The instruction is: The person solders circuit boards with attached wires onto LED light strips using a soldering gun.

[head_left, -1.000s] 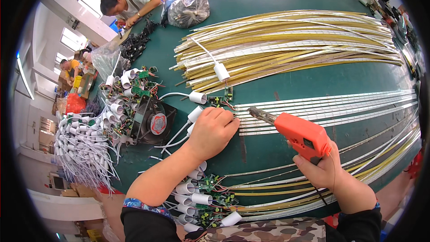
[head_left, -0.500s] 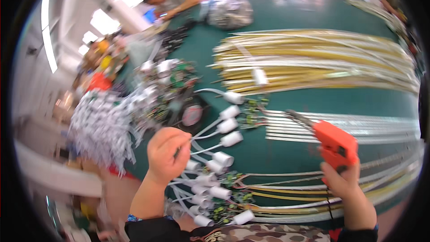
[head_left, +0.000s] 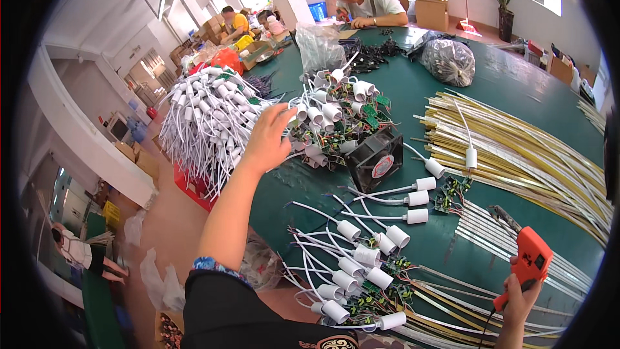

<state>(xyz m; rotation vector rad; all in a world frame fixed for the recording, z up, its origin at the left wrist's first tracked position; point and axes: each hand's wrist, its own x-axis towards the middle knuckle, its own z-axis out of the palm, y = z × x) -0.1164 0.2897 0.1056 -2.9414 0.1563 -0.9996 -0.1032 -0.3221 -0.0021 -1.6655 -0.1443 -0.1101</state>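
My left hand (head_left: 266,142) is stretched out with its fingers apart, at the edge of a heap of white cylindrical caps with cables and small green circuit boards (head_left: 371,115). It holds nothing that I can see. In my right hand (head_left: 520,300) is a red soldering gun (head_left: 535,252), its dark tip pointing up and left over a row of thin white strips (head_left: 481,232). A wired circuit board (head_left: 453,194) lies at the near end of those strips. Closer to me lie several white caps (head_left: 367,256) joined to boards and strips.
A square black fan (head_left: 378,163) stands beside the heap. Left of it is a large pile of white cabled caps (head_left: 210,100). Yellow and white strips (head_left: 510,148) cover the right side of the green table (head_left: 497,71). One person (head_left: 378,0) sits across the table; others are farther back.
My left hand has moved forward to the heap, and its fingers have spread. My head view has swung left. The soldering gun stays in my right hand.
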